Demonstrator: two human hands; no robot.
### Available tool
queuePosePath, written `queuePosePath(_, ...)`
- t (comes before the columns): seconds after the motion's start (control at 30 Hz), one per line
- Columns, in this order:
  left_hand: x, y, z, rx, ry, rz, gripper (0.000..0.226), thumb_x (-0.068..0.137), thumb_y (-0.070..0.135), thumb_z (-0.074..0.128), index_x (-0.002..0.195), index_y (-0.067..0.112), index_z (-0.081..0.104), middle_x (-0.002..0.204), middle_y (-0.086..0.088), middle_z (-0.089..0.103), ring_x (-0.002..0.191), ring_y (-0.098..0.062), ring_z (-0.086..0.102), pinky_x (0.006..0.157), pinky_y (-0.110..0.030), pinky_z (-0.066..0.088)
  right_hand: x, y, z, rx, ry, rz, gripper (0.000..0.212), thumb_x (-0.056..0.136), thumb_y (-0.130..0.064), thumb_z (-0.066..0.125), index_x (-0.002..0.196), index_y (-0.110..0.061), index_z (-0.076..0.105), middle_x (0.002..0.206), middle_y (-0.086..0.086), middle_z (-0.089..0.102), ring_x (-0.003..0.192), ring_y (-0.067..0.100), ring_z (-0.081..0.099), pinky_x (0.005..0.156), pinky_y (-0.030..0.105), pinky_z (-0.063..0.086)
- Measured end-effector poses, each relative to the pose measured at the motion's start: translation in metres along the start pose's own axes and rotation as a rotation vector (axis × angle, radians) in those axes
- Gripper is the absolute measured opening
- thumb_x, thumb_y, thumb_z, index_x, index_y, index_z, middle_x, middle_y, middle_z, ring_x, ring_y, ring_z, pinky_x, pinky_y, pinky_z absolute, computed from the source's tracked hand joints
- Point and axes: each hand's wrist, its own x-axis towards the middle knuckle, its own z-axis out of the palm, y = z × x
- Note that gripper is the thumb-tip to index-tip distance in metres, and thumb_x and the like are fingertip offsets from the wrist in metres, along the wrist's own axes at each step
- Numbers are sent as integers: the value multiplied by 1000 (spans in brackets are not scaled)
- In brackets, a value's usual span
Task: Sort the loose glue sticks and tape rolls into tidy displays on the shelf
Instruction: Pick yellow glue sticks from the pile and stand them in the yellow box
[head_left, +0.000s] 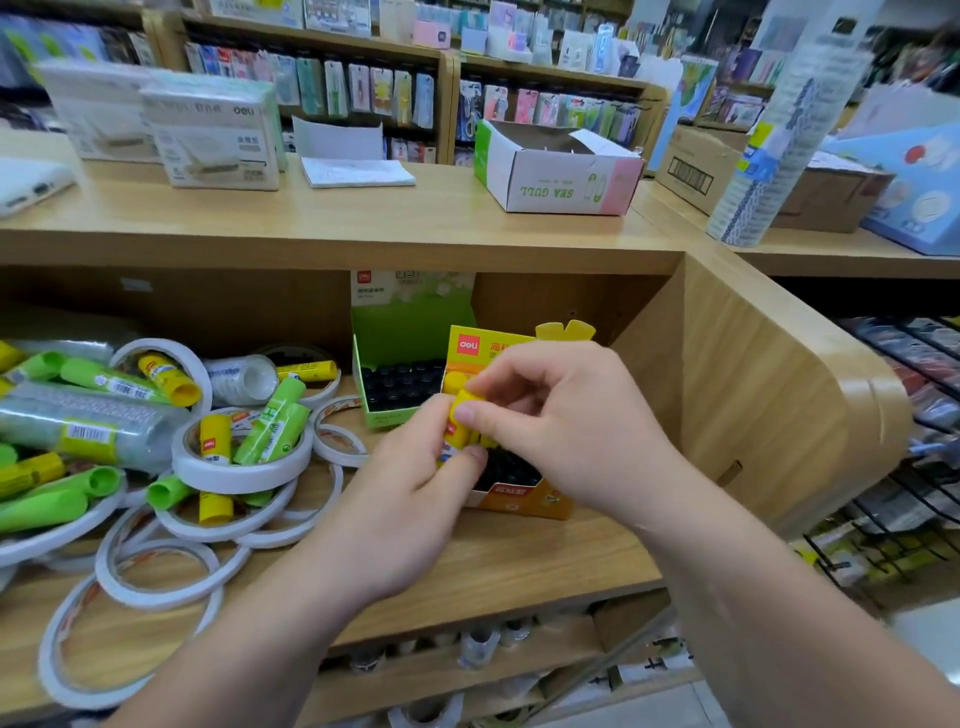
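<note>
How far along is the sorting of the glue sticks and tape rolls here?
Done: the green box and the yellow box already hold rows of black-topped sticks. In hand: the left hand and right hand both pinch one yellow glue stick above the yellow box. Left: many loose glue sticks and tape rolls lie jumbled on the shelf.

Shelf (519, 566): wood, stood before me.
Left: tape rolls (239, 470) and glue sticks (270, 431) lay jumbled.
Right: green box (410, 322) sat beside yellow box (519, 501).

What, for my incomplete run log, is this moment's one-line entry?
left hand: holds yellow glue stick | right hand: pinches its top | location: over orange display box | remaining: loose pile on shelf
</note>
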Motion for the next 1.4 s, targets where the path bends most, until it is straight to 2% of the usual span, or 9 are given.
queuePosePath(0.1,-6,-2,-3,36,-26,53,21,103,19,45,114,32,57,104,13,65,102,-9,60,84,-37,50,-2,6,6,136,10,54,10,79,-23,85,82,-18,78,74,-7,73,68,8,69,64,28,60)
queuePosePath(0.2,-10,-10,-9,163,-29,119,30,102,21,50,129,34,54,116,22,59,114,-2,54,93,-26,46,1,5,8,116,-31,55,9,79,-22,85,81,-17,78,72,-7,73,67,8,69,63,27,58)
queuePosePath(0.3,-13,-23,-16,378,32,142,41,96,31,58,137,32,54,112,22,52,106,1,50,88,-21,44,11,9,-4,23,35,63,8,79,-21,85,83,-19,79,73,-10,72,68,5,69,63,20,55)
queuePosePath(0.4,-17,-35,-21,492,128,92,36,92,36,66,127,29,65,107,16,56,99,-1,52,86,-21,47,20,15,-19,-72,86,104,9,80,-25,85,84,-24,77,75,-13,72,72,2,69,65,15,55)
queuePosePath(0.5,-18,-44,-16,537,95,81,23,89,36,72,110,29,75,97,14,69,92,-6,62,84,-32,55,20,15,-8,-168,63,84,11,80,-27,85,82,-29,74,76,-17,69,72,-2,67,65,13,53)
queuePosePath(0.63,-17,-50,-11,535,119,109,12,86,29,77,98,26,80,88,12,73,86,-8,66,79,-34,57,19,16,16,-244,77,47,8,82,-26,83,86,-20,79,80,-8,72,75,7,66,74,33,58)
queuePosePath(0.97,-19,-58,1,555,159,184,16,85,29,65,91,21,78,82,8,69,77,-15,67,62,-39,58,17,22,35,-314,89,-25,6,80,-18,82,77,-15,77,87,-5,69,83,13,63,75,39,56)
queuePosePath(1.2,-18,-60,1,555,168,212,13,86,28,65,87,21,76,79,8,68,75,-15,66,61,-38,57,21,19,36,-376,34,-80,6,81,-22,81,81,-17,79,90,-7,70,78,9,60,73,38,56)
queuePosePath(1.4,-16,-57,2,570,174,215,3,84,21,71,83,20,74,75,6,65,70,-17,64,58,-39,56,22,14,43,-448,37,-86,11,80,-19,80,73,-15,73,87,-2,66,75,15,58,65,29,48)
